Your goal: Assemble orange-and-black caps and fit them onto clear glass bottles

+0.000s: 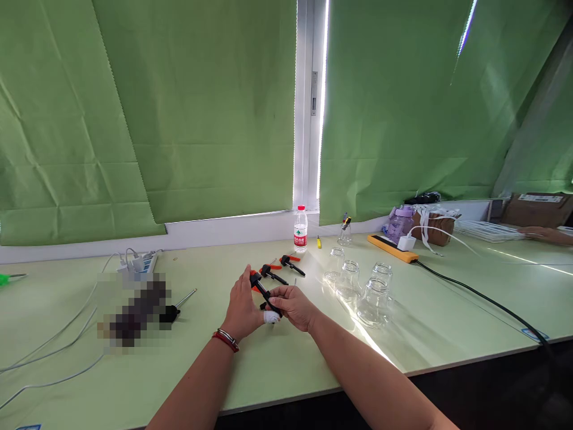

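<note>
Both of my hands are on a small black-and-orange tool that looks like a bar clamp [262, 288], raised slightly over the table. My left hand [243, 304], with a white wrap on the thumb, grips it from the left side. The fingers of my right hand [293, 306] pinch its lower right end, and they partly hide it. Just beyond lie two similar black-and-orange clamps [274, 275] [293, 264] on the table. Clear glass jars [375, 301] stand upside down to the right of my right hand.
A water bottle [301, 230], a yellow cutter [319, 242] and a glass with pens [344, 232] are at the back. An orange power strip [392, 248] and purple bottle [400, 224] sit right. A black-handled screwdriver [170, 313] and white cables [67, 328] lie left.
</note>
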### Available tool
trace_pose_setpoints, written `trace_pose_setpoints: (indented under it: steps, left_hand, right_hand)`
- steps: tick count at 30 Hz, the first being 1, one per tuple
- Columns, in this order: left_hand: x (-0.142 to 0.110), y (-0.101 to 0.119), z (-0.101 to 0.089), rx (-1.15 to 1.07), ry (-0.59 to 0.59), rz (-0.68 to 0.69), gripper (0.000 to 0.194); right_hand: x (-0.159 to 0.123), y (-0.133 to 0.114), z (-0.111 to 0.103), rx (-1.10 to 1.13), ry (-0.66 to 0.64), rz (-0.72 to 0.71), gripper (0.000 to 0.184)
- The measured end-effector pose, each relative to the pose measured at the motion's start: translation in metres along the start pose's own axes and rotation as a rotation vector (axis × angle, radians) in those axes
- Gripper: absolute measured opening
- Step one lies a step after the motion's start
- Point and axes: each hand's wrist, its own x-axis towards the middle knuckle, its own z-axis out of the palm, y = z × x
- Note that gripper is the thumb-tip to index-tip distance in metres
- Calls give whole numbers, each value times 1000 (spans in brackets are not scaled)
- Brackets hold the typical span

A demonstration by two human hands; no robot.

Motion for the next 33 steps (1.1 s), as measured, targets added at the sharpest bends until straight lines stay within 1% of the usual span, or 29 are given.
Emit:
trace_pose_setpoints:
  steps: [5, 9, 14, 18, 24, 30, 33]
  left_hand:
    - [-2, 0, 4, 56, -25, -3, 119]
    - [-4, 0, 8, 121, -53, 19, 125]
    - [-5, 0, 11, 140, -66, 35, 129]
    - [-5, 4, 10, 183, -68, 46, 124]
    - [-6, 16, 5, 254, -67, 36, 114]
    - [-6, 19, 3, 266, -97, 46, 114]
    - [-5, 21, 2, 276, -93, 50, 112]
  right_hand:
    - [-1, -1, 1, 13, 27, 31, 38]
    - [0, 0, 2, 29, 47, 37, 38]
    - [1, 3, 2, 42, 51, 43, 39]
    - [2, 4, 2, 68, 36, 45, 38]
    - [1, 4, 1, 113, 7, 60, 35]
    - [1, 4, 0, 118, 9, 62, 37]
    - [2, 5, 0, 115, 20, 72, 37]
